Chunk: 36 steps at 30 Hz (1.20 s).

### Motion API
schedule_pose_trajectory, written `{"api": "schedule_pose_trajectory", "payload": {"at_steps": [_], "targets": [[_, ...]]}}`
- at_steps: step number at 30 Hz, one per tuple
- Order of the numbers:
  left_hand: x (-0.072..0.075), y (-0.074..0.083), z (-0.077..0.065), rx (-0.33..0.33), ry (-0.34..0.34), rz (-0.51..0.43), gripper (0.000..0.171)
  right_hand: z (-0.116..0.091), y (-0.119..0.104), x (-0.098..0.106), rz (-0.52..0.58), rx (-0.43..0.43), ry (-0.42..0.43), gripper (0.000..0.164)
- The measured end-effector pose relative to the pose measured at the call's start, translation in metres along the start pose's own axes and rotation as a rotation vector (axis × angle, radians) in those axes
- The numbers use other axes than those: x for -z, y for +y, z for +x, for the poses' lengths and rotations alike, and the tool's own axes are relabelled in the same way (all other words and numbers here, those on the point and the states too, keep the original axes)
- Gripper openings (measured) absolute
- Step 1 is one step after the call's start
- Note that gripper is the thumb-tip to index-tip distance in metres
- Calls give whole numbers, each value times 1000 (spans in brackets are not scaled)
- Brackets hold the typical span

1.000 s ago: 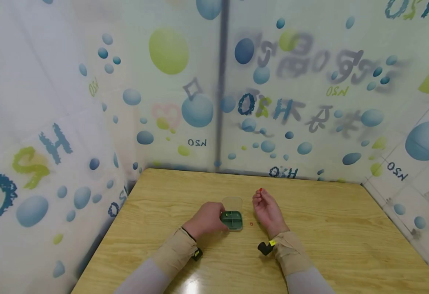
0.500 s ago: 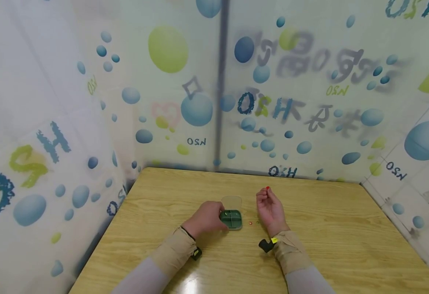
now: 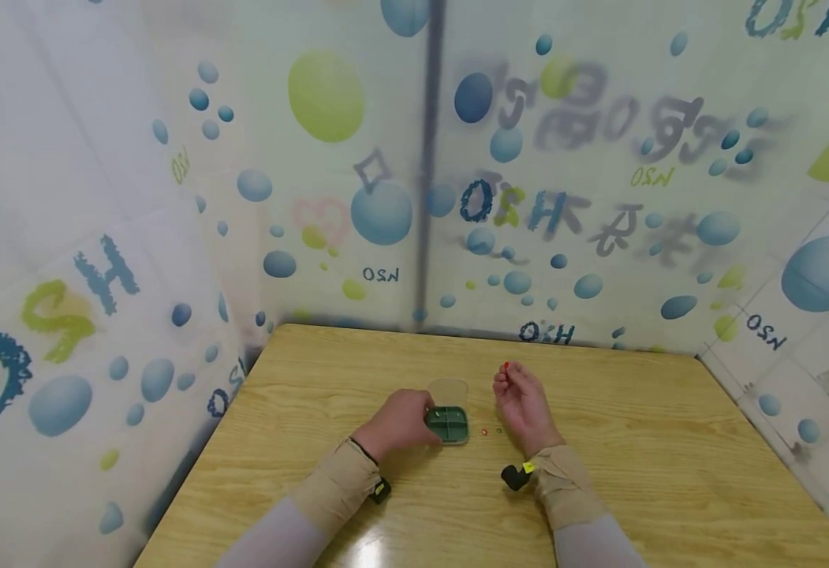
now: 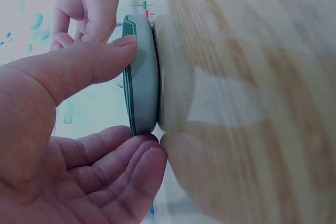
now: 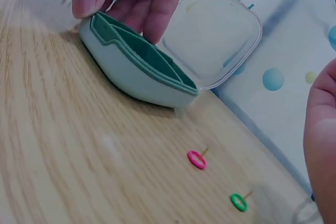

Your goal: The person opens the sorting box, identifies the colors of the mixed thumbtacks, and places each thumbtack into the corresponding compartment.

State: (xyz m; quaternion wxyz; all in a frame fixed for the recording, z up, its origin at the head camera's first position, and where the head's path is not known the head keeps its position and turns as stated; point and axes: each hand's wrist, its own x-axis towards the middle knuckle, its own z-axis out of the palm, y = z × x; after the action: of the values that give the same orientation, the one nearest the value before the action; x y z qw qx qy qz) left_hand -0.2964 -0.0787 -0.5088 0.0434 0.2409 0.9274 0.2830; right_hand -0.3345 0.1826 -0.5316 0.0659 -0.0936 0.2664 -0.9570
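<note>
My left hand (image 3: 398,422) grips the left side of a small green compartment box (image 3: 448,426), thumb on one edge and fingers on the other. The box lies open on the table, its clear lid (image 5: 212,38) tipped back on the far side. In the head view, my right hand (image 3: 524,404) is raised palm-up to the right of the box. It pinches a tiny red thing (image 3: 506,366) at its fingertips, too small to tell its kind. Between hand and box lie a pink ring with a thin pin (image 5: 197,159) and a green ring with a thin pin (image 5: 238,202).
The wooden table (image 3: 634,442) reaches back to a wall covering (image 3: 379,300) printed with bubbles and letters. Another covered wall (image 3: 123,331) runs along the left. A small black camera (image 3: 517,476) is strapped at the right wrist.
My right hand has shifted slightly right overall, swinging right and then a little back left with the red thing in its fingertips. My left hand stays on the box.
</note>
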Motion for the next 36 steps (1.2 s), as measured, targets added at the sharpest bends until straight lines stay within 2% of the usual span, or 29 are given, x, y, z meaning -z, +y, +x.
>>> {"api": "schedule_pose_trajectory", "payload": {"at_steps": [6, 10, 13, 17, 20, 25, 36], "targets": [[0, 0, 0, 2, -1, -6, 45, 0, -1, -4, -366, 30, 39, 27], [0, 0, 2, 7, 0, -1, 46, 0, -1, -6, -622, 38, -36, 27], [1, 0, 3, 12, 0, -5, 46, 0, -1, -9, -759, 29, -103, 25], [-1, -1, 3, 18, 2, -11, 46, -1, 0, -15, -942, 1, -125, 14], [-2, -2, 4, 19, 3, -10, 46, -1, -1, -17, -1065, -2, -174, 22], [-1, -2, 5, 26, -3, -8, 47, -2, 0, -22, -1146, 20, -301, 20], [1, -1, 4, 27, -2, -33, 46, -3, 7, -32, -1356, -26, -393, 11]]}}
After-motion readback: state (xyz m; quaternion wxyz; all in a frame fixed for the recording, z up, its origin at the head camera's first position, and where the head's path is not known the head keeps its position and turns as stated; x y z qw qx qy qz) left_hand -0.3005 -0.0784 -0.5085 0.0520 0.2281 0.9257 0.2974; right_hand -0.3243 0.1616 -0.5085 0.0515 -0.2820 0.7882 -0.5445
